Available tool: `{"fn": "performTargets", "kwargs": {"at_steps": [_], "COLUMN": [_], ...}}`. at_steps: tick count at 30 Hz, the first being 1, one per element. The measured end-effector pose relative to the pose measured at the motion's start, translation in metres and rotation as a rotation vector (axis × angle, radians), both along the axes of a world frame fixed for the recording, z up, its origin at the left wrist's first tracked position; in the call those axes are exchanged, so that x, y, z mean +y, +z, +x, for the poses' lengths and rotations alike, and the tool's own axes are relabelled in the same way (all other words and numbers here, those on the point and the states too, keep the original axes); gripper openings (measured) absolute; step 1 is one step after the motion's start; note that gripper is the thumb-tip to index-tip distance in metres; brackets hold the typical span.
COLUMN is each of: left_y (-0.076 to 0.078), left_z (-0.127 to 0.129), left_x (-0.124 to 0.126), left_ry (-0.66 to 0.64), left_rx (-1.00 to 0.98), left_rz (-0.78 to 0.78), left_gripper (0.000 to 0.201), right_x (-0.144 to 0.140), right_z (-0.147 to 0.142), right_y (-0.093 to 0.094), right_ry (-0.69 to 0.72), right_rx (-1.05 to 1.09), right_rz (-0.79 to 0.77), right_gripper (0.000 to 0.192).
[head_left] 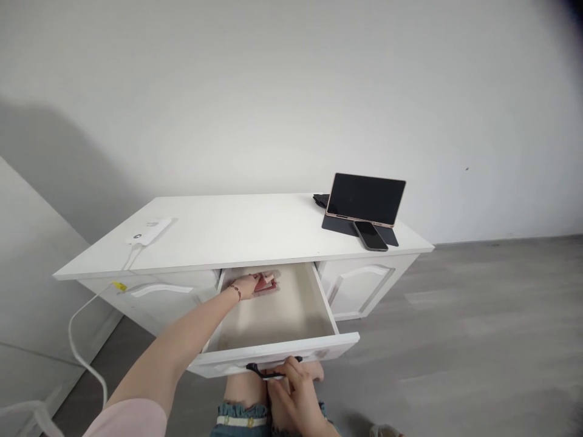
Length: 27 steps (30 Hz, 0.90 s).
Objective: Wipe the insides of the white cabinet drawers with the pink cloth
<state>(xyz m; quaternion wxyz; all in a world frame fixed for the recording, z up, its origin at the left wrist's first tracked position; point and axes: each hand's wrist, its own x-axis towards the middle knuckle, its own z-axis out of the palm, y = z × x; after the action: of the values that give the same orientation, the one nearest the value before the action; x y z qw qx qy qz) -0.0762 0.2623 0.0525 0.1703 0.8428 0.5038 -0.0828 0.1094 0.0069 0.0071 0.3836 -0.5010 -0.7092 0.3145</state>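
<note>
Our right hand [291, 379] pinches the black metal drawer handle [268, 370].
Drawer [291, 306] already open; our left hand [248, 285] closes around a small pinkish-red flat object [268, 284] at its back.

Left hand [248, 285]: fingers are lying over the small reddish-pink object [266, 284] at the back of the open white drawer [273, 312]; the object's shape and kind are staying too small to tell, and the counter [237, 233] edge is shading the drawer's rear wall.
Right hand [294, 388]: fingertips are covering part of the black drawer handle [262, 369]; the wrist is running off the bottom edge.
White cable [82, 340]: its lower end is leaving the picture at the bottom left.
Dark flat item [320, 199]: the black tablet [364, 200] is hiding most of it.
Top right corner: dark blur.
</note>
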Motion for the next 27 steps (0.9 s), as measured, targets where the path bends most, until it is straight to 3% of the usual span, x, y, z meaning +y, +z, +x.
{"fn": "performTargets", "kwargs": {"at_steps": [6,11,19,23,27], "left_y": [-0.001,0.002,0.009,0.018,0.024], "left_z": [0.020,0.029,0.041,0.042,0.041], "left_x": [-0.034,-0.058,-0.077,-0.081,-0.085], "left_ry": [-0.122,-0.326,-0.483,-0.559,-0.597], "left_rx": [0.094,0.139,-0.036,0.007,0.121], "left_rz": [-0.090,-0.159,-0.294,-0.239,-0.137], "left_gripper": [0.067,0.082,0.076,0.069,0.084], "right_x": [0.000,0.000,0.000,0.000,0.000], "right_z": [0.000,0.000,0.001,0.001,0.001], "right_y": [-0.005,-0.008,-0.006,-0.007,-0.010], "right_ry": [-0.010,-0.036,-0.013,0.001,-0.004], "right_rx": [0.025,0.007,0.008,0.006,-0.016], "right_rz": [0.003,0.027,0.022,0.016,0.020], "right_gripper": [0.013,0.013,0.011,0.011,0.010]}}
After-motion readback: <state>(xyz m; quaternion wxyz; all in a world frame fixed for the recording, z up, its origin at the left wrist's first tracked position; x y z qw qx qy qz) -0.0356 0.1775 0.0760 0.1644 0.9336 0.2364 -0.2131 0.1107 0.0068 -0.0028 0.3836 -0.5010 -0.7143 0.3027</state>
